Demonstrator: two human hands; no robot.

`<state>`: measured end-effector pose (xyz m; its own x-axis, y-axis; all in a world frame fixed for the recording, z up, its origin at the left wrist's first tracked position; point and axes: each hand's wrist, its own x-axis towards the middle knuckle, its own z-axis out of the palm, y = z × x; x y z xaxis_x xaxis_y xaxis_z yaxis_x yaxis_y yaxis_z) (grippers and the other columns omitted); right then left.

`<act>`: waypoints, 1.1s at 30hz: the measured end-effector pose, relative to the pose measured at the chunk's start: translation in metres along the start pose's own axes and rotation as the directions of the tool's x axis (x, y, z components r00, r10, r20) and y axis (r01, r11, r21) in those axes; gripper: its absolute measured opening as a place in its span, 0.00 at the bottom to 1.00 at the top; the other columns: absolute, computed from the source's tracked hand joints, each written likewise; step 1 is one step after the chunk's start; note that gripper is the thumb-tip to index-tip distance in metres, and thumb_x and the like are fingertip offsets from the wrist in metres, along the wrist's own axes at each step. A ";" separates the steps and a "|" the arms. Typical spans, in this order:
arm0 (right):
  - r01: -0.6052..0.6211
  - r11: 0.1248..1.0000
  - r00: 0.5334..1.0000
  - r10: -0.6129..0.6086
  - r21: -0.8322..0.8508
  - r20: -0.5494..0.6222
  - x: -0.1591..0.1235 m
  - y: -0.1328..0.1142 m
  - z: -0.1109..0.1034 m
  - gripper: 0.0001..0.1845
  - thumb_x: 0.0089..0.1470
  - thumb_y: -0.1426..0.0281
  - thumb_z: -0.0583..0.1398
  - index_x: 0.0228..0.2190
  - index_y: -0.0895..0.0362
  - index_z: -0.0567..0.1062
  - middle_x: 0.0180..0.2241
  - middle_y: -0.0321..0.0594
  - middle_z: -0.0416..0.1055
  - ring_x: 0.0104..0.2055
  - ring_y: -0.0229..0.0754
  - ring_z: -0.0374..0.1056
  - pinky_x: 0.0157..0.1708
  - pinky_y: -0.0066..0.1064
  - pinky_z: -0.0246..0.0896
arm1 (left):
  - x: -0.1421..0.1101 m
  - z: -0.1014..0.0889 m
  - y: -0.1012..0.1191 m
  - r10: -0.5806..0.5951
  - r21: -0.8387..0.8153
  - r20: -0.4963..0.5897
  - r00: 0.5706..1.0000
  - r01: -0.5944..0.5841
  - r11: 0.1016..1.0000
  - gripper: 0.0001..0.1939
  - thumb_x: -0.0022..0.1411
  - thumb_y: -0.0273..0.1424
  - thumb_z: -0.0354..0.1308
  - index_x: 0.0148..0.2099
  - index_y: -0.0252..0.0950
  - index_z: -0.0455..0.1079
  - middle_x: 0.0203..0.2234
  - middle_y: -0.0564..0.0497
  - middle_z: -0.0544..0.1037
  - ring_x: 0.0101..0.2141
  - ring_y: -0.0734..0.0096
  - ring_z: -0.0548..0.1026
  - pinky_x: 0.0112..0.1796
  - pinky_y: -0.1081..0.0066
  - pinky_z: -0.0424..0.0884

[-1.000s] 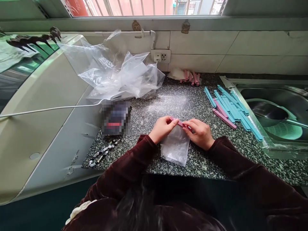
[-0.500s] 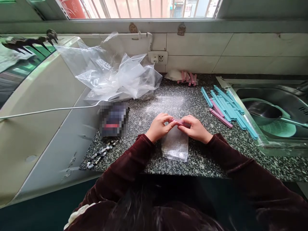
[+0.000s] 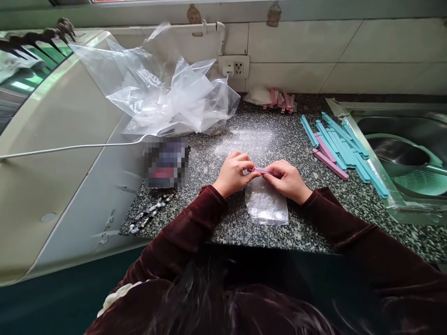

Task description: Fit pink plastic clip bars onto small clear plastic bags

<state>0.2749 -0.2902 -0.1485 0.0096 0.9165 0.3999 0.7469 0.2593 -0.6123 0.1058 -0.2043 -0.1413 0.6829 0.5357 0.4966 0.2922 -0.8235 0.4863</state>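
Between my two hands is a pink bag sealing clip (image 3: 262,171), lying across the top of a small clear plastic bag (image 3: 268,204). My left hand (image 3: 233,174) pinches the clip's left end between thumb and fingers. Around its right end my right hand (image 3: 288,180) is closed, the thumb on the near side. The bag hangs from the clip toward me, its lower part on the speckled counter (image 3: 223,228). Whether the clip is fully closed over the bag's top I cannot tell; fingers cover both ends.
Several blue clips (image 3: 344,146) and a few pink clips (image 3: 330,164) lie right, beside the sink (image 3: 391,204). At the wall are more pink clips (image 3: 286,101). Large crumpled plastic bags (image 3: 188,100), a blurred phone-like object (image 3: 165,163) and a beaded string (image 3: 151,214) are left. White powder (image 3: 244,139) dusts the counter.
My fingers have shifted along the pink clip, and both hands stay on it. The bag's lower end has swung a little to the right. The camera view has tilted down.
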 end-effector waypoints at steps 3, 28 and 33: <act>0.002 1.000 1.000 -0.002 -0.014 0.002 0.000 0.000 0.001 0.07 0.51 0.67 0.59 0.25 0.56 0.75 0.23 0.38 0.71 0.29 0.40 0.62 0.32 0.33 0.58 | 0.000 0.000 0.002 -0.019 -0.013 0.020 1.000 0.020 1.000 0.10 0.53 0.35 0.62 0.25 0.36 0.72 0.24 0.50 0.73 0.32 0.68 0.65 0.37 0.65 0.64; -0.108 0.992 0.991 0.113 0.062 -0.072 0.002 0.017 -0.019 0.08 0.51 0.67 0.58 0.24 0.56 0.73 0.27 0.39 0.74 0.31 0.41 0.67 0.33 0.36 0.63 | 0.005 -0.012 -0.012 -0.335 -0.204 -0.030 0.942 0.322 0.924 0.09 0.55 0.36 0.59 0.28 0.36 0.72 0.24 0.52 0.71 0.32 0.69 0.68 0.39 0.68 0.65; -0.087 0.996 0.996 0.087 0.021 -0.004 0.002 0.019 -0.018 0.07 0.50 0.67 0.59 0.23 0.56 0.72 0.25 0.39 0.72 0.29 0.40 0.66 0.31 0.34 0.61 | 0.005 -0.009 -0.010 -0.397 -0.292 -0.029 0.917 0.372 0.881 0.13 0.53 0.40 0.59 0.26 0.36 0.70 0.24 0.51 0.71 0.31 0.70 0.68 0.37 0.69 0.66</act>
<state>0.3015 -0.2886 -0.1466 0.0774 0.9343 0.3479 0.7289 0.1850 -0.6592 0.1001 -0.1916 -0.1376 0.4908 0.8238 0.2836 0.3160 -0.4716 0.8232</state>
